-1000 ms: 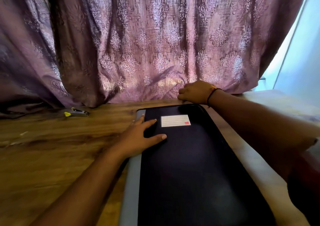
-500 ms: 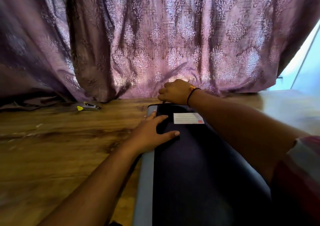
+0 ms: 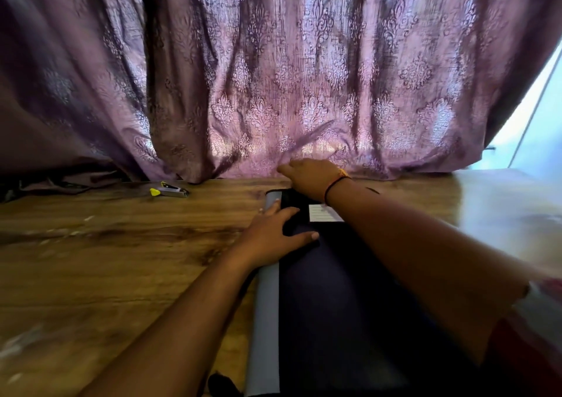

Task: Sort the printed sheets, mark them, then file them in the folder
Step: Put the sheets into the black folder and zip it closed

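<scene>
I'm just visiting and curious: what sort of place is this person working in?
Probably a room in a home, at a wooden table beside a window. A patterned purple curtain hangs down to the tabletop, daylight shows past its right edge, and a dark folder lies there.

We read this as home room: purple damask-patterned fabric curtain (image 3: 304, 92) far, wood-grain table (image 3: 106, 260) near, bright window (image 3: 538, 129) far right.

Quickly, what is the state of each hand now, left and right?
Left hand: open, pressing flat on the folder.
Right hand: fingers curled at folder's far edge; grip cannot be told.
</scene>
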